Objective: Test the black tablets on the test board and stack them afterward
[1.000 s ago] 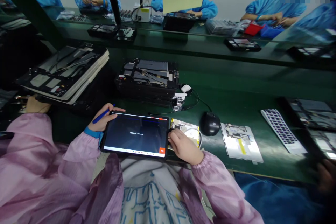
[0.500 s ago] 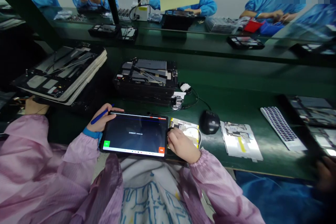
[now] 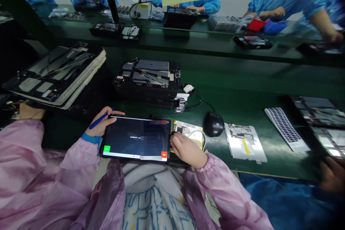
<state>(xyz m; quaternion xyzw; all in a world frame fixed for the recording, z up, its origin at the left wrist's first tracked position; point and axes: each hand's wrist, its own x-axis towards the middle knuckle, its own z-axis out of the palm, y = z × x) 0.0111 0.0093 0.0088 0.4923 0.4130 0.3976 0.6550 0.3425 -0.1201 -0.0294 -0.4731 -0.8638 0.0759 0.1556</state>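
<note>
I read the tablet [image 3: 136,143] at lower centre of the frame, at the near edge of the green surface [image 3: 242,90]. The left hand [image 3: 100,126] pinches a blue stylus [image 3: 100,119] and braces the tablet's left corner. The right hand [image 3: 185,149] curls round its right edge. I judge it stiff, fairly light, glass-faced and slippery: grip the short edges only. Screen text is unreadable. The circuit board [image 3: 188,130] is part-covered.

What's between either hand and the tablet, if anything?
Nothing visible. The left hand grips the tablet at its left edge, a blue pen held in the same fingers; the right hand grips the right edge, beside a small circuit board.
</note>
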